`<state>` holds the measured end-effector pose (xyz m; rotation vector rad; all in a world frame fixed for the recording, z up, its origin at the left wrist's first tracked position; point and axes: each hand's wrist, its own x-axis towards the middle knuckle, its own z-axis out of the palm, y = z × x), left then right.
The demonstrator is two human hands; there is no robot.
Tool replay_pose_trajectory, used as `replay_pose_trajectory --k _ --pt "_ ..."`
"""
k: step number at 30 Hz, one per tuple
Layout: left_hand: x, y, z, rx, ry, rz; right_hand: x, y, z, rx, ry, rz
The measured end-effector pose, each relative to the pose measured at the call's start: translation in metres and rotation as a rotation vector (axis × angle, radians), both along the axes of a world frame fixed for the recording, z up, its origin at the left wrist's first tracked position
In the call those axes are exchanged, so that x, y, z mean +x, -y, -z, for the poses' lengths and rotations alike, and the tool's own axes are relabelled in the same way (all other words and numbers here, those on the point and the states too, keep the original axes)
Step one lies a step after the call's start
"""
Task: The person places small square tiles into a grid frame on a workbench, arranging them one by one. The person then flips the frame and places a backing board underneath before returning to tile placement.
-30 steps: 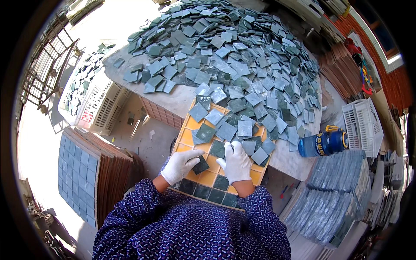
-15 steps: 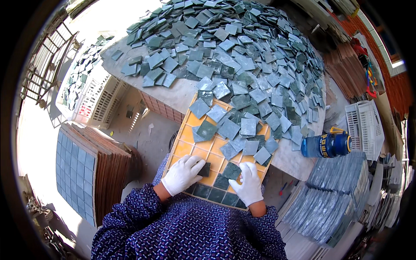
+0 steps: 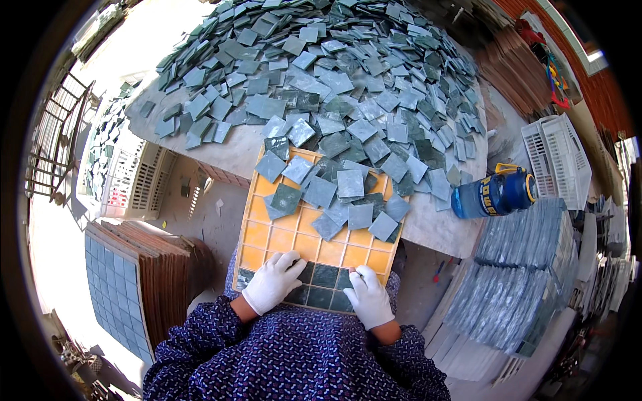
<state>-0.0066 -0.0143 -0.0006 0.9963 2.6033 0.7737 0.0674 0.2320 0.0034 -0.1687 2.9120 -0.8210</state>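
A yellow gridded tray [image 3: 267,235] tilts toward my lap. Square dark green stone tiles [image 3: 322,297] fill compartments along its near end. My left hand [image 3: 271,286], in a white glove, has its fingers bent down onto a tile in the second row from the near edge. At the right end of that row, the curled fingertips of my gloved right hand [image 3: 370,298] press on another dark tile. My hands partly hide the tiles under them. Loose grey-green tiles [image 3: 350,184] lie scattered over the tray's far half.
Behind the tray, a big heap of tiles [image 3: 307,83] covers the stone table [image 3: 428,224]. A blue bottle [image 3: 491,194] lies at its right edge. Stacked tiled sheets [image 3: 117,287] stand left, wrapped tile stacks [image 3: 508,294] right. White plastic crates [image 3: 552,150] flank the table.
My left hand's dark tile now lies in the second row. The tile by my right hand, tilted before, sits flatter in line with it. Both hands have moved slightly nearer; the view has shifted.
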Motion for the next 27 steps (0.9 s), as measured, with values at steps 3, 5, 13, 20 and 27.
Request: replay_pose_trajectory --k 3,5,13,20,27 --pt "0.000 -0.004 -0.003 -0.007 -0.059 0.036 -0.008 -0.001 0.001 0.016 0.031 -0.048" --pt "-0.004 -0.003 -0.008 -0.009 -0.015 0.013 -0.019 -0.010 -0.005 0.001 0.026 0.016" --pt "-0.053 -0.063 -0.008 -0.044 -0.152 -0.352 -0.090 -0.044 -0.006 0.191 -0.205 0.205" --pt "-0.057 -0.055 0.006 0.023 -0.167 -0.318 -0.069 -0.053 -0.025 -0.105 -0.201 0.183" --pt "-0.033 0.027 -0.016 0.126 -0.004 -0.245 -0.019 -0.070 -0.020 -0.486 0.299 0.360"
